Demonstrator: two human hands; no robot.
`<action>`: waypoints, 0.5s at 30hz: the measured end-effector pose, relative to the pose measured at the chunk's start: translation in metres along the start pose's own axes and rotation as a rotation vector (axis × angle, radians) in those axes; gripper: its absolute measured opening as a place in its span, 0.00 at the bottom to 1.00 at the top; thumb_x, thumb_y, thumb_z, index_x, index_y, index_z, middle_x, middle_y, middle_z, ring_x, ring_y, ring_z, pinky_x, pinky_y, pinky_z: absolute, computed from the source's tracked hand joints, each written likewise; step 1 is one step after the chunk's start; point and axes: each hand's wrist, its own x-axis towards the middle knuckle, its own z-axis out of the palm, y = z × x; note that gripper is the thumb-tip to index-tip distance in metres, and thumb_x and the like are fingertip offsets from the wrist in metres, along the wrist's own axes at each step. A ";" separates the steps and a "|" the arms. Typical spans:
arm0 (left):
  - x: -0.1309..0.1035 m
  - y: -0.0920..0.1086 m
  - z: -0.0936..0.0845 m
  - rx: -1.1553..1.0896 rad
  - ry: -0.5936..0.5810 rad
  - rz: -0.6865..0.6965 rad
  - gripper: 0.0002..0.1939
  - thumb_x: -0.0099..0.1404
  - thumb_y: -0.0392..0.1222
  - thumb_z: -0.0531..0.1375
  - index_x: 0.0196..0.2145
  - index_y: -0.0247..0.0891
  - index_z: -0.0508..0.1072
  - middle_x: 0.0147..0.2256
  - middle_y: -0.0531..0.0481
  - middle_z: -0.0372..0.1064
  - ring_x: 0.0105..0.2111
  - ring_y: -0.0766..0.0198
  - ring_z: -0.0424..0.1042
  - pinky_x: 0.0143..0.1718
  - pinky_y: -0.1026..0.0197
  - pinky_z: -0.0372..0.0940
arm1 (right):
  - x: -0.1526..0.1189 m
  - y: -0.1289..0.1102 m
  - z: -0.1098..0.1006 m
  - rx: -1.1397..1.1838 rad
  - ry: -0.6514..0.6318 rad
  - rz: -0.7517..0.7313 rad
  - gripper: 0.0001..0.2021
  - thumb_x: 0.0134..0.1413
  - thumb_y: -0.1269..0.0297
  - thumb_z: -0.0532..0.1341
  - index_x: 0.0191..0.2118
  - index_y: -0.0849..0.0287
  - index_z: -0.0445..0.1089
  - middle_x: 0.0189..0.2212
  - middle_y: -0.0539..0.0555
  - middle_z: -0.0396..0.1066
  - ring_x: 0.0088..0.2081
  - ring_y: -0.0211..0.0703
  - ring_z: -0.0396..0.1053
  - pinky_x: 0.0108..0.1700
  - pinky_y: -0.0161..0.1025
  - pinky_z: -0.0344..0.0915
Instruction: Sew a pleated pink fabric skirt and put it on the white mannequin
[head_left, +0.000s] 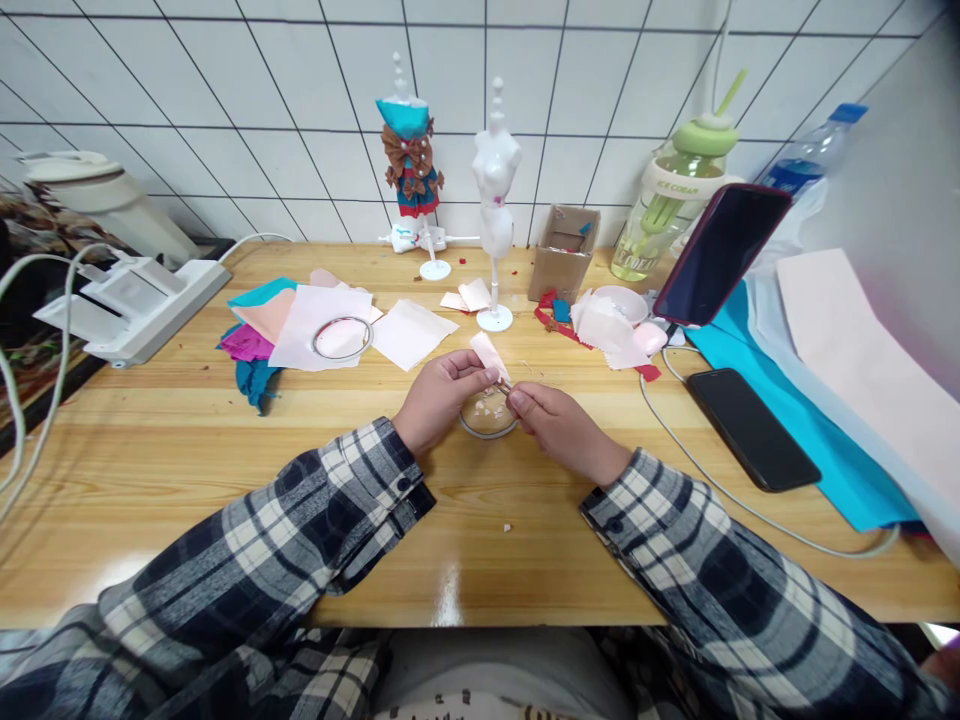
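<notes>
My left hand (442,397) holds a small folded pale pink piece (489,356) between thumb and fingers, at the middle of the table. Pinched in my right hand (551,418) is a thin metal tool (503,386), perhaps tweezers or small scissors, whose tip meets the pink piece. Below both hands a ring (487,434) lies on the wood, with small pink scraps (489,409) inside it. Just behind stands a bare white mannequin (496,190). A second mannequin (409,160) wears a blue, brown and red outfit.
Left: pale sheets (415,333), another ring (342,338), a power strip (142,310). Right: a cardboard box (564,255), pink scraps with a bowl (619,303), a green-lidded bottle (671,200), a propped phone (724,255), a flat phone (752,428) and a cable.
</notes>
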 end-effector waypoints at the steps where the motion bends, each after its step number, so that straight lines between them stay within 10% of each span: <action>1: 0.001 -0.001 -0.001 0.001 0.007 0.003 0.13 0.51 0.43 0.70 0.32 0.34 0.76 0.30 0.48 0.75 0.29 0.62 0.72 0.37 0.59 0.65 | 0.000 0.000 0.001 0.007 -0.005 -0.006 0.16 0.64 0.54 0.47 0.27 0.56 0.58 0.20 0.46 0.55 0.23 0.36 0.55 0.25 0.33 0.53; 15: -0.007 0.001 0.016 -0.314 0.159 -0.045 0.10 0.52 0.37 0.70 0.29 0.33 0.74 0.27 0.54 0.69 0.25 0.74 0.65 0.29 0.70 0.62 | -0.006 -0.002 0.009 -0.175 0.100 -0.057 0.10 0.68 0.57 0.45 0.36 0.54 0.56 0.25 0.48 0.67 0.26 0.40 0.65 0.32 0.37 0.60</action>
